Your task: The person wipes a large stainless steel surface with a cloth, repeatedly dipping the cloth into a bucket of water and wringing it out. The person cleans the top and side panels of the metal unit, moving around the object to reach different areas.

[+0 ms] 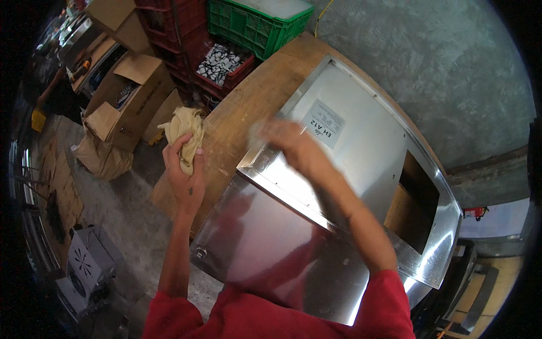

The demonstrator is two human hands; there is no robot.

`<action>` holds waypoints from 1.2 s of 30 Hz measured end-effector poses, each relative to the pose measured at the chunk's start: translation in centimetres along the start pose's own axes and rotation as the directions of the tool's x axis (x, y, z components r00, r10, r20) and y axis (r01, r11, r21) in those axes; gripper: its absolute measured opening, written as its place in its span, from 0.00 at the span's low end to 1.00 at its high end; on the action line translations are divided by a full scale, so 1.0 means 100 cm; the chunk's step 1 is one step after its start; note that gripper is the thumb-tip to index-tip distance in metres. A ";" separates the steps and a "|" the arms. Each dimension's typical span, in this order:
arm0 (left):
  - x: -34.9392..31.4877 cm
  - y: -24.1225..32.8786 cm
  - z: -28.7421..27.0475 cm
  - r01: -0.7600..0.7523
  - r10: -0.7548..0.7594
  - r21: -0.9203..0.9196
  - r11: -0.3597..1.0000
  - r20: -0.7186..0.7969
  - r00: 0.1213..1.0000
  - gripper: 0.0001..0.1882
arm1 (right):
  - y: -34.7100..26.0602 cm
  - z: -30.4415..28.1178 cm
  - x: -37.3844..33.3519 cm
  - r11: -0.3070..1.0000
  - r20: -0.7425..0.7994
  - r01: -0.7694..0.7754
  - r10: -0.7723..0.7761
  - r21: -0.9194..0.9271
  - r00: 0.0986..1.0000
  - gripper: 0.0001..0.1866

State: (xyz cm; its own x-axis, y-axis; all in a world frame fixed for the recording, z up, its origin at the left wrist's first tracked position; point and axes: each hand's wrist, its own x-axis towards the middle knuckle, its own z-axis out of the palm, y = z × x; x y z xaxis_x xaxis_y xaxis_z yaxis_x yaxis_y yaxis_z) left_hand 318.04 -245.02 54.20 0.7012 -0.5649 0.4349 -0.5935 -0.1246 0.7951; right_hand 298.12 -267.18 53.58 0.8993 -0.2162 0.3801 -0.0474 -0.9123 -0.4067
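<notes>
My left hand [185, 172] is closed around a crumpled pale yellow cloth [187, 125], held near the left edge of a wooden table [248, 99]. Smeared by motion, my right hand [288, 144] is over the near left corner of a shiny sheet-metal housing [361, 127]. Whether its fingers hold anything is unclear. The housing lies on the table, with a printed label [324, 122] on its flat face and a rectangular cutout [413, 200] toward the right. Its polished near side [271, 237] slopes down toward my body and mirrors my red shirt.
Beyond the table stand a green crate [259, 25] and stacked dark red crates [226, 70], one filled with small black-and-white pieces. Open cardboard boxes [132, 96] are at the left. A grey metal unit [93, 257] sits on the floor. A concrete wall [429, 68] borders the table's far right.
</notes>
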 end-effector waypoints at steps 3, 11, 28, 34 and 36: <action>-0.001 0.012 0.000 0.038 -0.036 -0.019 0.999 0.056 0.998 0.18 | 0.106 -0.049 0.015 0.916 -0.323 -0.252 0.147 -0.313 0.935 0.25; 0.011 0.040 0.046 -0.028 0.042 -0.090 0.996 0.163 0.986 0.20 | -0.006 0.002 0.003 0.797 -0.286 -0.336 0.214 -0.501 0.934 0.22; 0.018 0.073 0.097 -0.041 0.035 0.018 0.999 0.262 0.965 0.18 | 0.215 -0.101 -0.004 0.671 -0.430 -0.544 0.352 -0.504 0.831 0.14; 0.014 0.048 0.098 -0.048 0.058 -0.058 0.997 0.182 0.982 0.20 | 0.180 -0.200 -0.225 0.495 -0.516 -0.787 0.595 -0.369 0.616 0.17; 0.012 0.052 0.102 -0.049 0.062 -0.074 0.996 0.188 0.980 0.20 | 0.172 -0.230 -0.300 0.410 -0.634 -0.847 0.566 -0.338 0.527 0.15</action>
State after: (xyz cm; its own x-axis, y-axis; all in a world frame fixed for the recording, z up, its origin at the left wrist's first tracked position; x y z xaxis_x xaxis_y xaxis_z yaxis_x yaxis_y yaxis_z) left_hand 311.76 -254.71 54.53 0.5763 -0.7146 0.3965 -0.5962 -0.0358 0.8020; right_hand 260.32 -284.41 54.33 0.1711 -0.8511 0.4964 -0.9284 -0.3080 -0.2081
